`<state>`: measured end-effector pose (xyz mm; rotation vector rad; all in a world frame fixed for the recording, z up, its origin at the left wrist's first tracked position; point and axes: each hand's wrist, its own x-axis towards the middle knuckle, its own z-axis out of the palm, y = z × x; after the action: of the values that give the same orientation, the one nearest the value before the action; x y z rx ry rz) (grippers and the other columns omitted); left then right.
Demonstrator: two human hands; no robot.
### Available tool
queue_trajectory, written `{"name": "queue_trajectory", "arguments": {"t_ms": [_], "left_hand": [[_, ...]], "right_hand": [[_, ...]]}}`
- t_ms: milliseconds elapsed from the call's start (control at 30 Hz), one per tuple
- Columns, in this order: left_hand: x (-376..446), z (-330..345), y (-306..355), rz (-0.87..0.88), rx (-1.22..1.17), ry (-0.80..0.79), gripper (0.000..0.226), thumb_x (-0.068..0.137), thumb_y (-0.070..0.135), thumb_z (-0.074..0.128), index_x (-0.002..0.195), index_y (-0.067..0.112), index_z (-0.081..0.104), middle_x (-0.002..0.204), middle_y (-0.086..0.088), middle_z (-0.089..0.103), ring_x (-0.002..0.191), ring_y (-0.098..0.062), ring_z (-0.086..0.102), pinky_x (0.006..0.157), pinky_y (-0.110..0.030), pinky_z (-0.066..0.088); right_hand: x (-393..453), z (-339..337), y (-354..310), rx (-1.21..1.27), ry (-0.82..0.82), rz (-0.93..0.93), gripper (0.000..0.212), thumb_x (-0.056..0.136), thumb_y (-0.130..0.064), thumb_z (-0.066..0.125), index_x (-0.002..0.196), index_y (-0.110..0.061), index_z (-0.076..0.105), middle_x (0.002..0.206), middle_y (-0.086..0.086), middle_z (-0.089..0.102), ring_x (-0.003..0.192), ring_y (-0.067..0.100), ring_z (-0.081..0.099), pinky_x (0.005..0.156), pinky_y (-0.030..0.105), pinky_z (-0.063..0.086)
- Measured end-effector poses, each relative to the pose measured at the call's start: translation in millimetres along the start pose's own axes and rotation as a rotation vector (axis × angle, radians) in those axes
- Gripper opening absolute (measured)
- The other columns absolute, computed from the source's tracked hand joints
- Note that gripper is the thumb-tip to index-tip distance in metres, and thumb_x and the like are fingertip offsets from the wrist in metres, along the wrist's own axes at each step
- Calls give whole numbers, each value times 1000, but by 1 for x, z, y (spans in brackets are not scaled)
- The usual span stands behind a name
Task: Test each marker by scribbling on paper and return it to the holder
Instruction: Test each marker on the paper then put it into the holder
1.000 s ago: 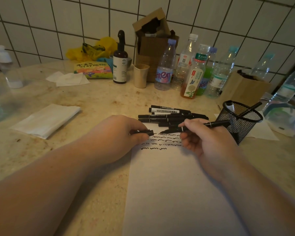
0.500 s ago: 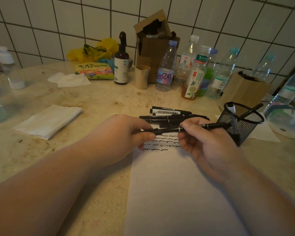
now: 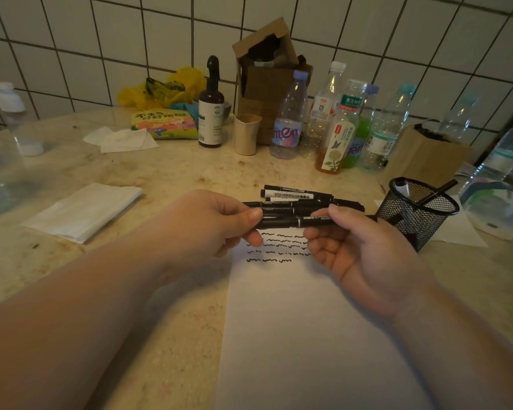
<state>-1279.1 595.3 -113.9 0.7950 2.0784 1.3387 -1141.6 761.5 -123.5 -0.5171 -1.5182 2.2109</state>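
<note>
Here, one marker (image 3: 296, 222) pinched between both hands' fingers (image 3: 253, 216); two markers in holder (image 3: 416, 213).

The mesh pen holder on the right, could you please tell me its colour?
Black wire mesh pen holder, clearest in the head view.

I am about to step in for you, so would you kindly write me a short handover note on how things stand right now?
Left hand pinches the cap end of a black marker; right hand grips its barrel. The marker is held level above the top of the paper, cap on.
Five rows of black scribbles sit on the paper, so several tests are done.
The mesh holder, right of the paper, holds two markers.
A pile of markers lies on the counter behind the hands.
Left: drop this marker in the holder, then test and return the pile.
</note>
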Motion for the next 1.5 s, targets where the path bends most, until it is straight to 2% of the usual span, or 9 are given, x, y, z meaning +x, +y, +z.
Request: {"name": "queue_trajectory", "arguments": {"t_ms": [300, 533, 700, 800, 867, 1000, 1167, 1300, 1500], "left_hand": [[-2, 1, -2, -132, -202, -75, 28, 92, 22, 66, 73, 5, 74, 47, 4, 57, 42, -7, 40, 44, -17, 33], [-3, 2, -6, -152, -304, -101, 24, 90, 18, 67, 90, -3, 77, 61, -4, 65, 48, -9, 40, 52, -23, 31], [-2, 1, -3, -91, -196, -44, 28, 92, 22, 65, 71, 5, 74, 46, 4, 56, 42, -7, 39, 43, -17, 33], [-1, -1, 1, -14, -54, -5, 31, 90, 35, 67, 71, 14, 80, 52, 0, 54, 51, -14, 40, 54, -23, 35], [-3, -2, 4, 1, 49, 7, 31, 90, 41, 64, 75, 21, 81, 50, 5, 54, 45, -7, 41, 48, -16, 35], [0, 5, 5, 24, 156, 45, 30, 97, 43, 54, 85, 27, 77, 49, 18, 62, 49, -1, 47, 53, -19, 38], [6, 12, -3, 59, 224, 81, 21, 99, 40, 51, 95, 33, 71, 80, 21, 75, 78, -5, 63, 73, -27, 49], [5, 13, -6, 69, 270, 78, 17, 97, 39, 57, 92, 34, 72, 79, 22, 74, 79, -1, 63, 68, -20, 45], [6, 13, -8, 66, 267, 79, 18, 98, 34, 57, 90, 33, 73, 79, 23, 75, 76, -5, 63, 73, -27, 48]], "right_hand": [[-5, -2, 1, -101, -55, -40, 21, 81, -19, 64, 89, -3, 75, 80, 21, 74, 67, 24, 72, 62, 28, 60], [-7, -3, 1, -79, -85, -26, 20, 81, -19, 63, 83, -6, 78, 79, 21, 73, 67, 23, 71, 64, 29, 60], [-5, -4, 3, -88, -104, -44, 21, 81, -19, 62, 87, -6, 78, 82, 21, 73, 71, 24, 71, 67, 30, 60], [-5, -3, 4, -108, -105, -112, 18, 80, -17, 62, 91, -8, 73, 79, 16, 72, 70, 22, 69, 67, 29, 59], [-4, -3, 3, -115, -102, -152, 17, 80, -13, 62, 93, -9, 72, 78, 13, 72, 69, 21, 69, 66, 28, 58], [-2, -7, 2, -231, -15, -208, 17, 83, -14, 62, 96, -11, 73, 78, 8, 73, 71, 18, 68, 69, 29, 56], [1, -7, 0, -442, 160, -279, 12, 95, -15, 63, 98, -18, 74, 77, 1, 76, 71, 13, 69, 74, 34, 56], [-1, -7, -17, -567, 247, -295, 9, 96, -22, 64, 98, -19, 72, 80, -3, 77, 73, 12, 71, 80, 38, 61], [-8, -23, -55, -657, 379, -307, 9, 97, -25, 64, 92, -23, 71, 77, -7, 76, 72, 9, 71, 76, 32, 60]]}}
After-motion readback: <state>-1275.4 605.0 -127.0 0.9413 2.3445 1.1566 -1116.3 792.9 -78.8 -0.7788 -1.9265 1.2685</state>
